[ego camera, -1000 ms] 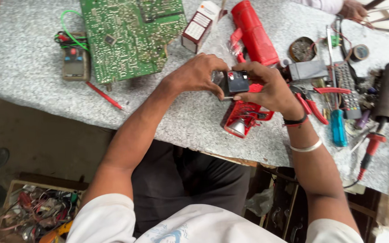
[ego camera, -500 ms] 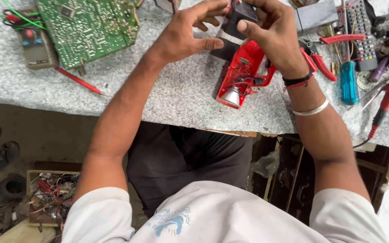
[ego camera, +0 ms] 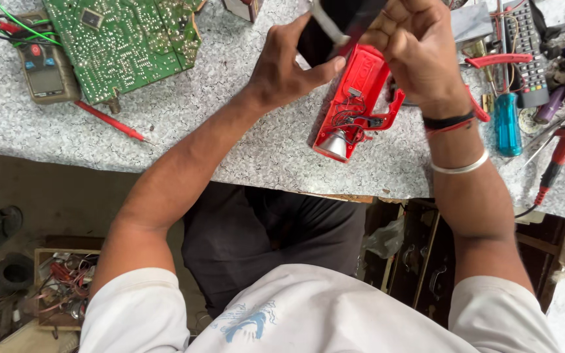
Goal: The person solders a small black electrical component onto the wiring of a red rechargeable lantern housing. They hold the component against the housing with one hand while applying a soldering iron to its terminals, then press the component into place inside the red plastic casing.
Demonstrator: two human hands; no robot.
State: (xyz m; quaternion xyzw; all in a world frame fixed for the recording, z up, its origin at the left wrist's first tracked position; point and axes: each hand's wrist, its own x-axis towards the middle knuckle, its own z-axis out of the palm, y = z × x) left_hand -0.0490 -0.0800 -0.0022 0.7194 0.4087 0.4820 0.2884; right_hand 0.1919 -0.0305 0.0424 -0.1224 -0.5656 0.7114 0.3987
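Fingers [ego camera: 322, 65] around smooth black block [ego camera: 325, 29]

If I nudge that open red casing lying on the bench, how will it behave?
The red casing is probably light: it looks like a hollow plastic half-shell. It lies flat on the bench, so it should slide rather than roll. Its exposed thin wires and silver reflector look fragile, so push on the shell's edge.

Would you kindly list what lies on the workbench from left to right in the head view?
Multimeter → green circuit board → red probe → left hand → opened red torch casing → right hand → blue screwdriver handle → red-handled soldering iron.
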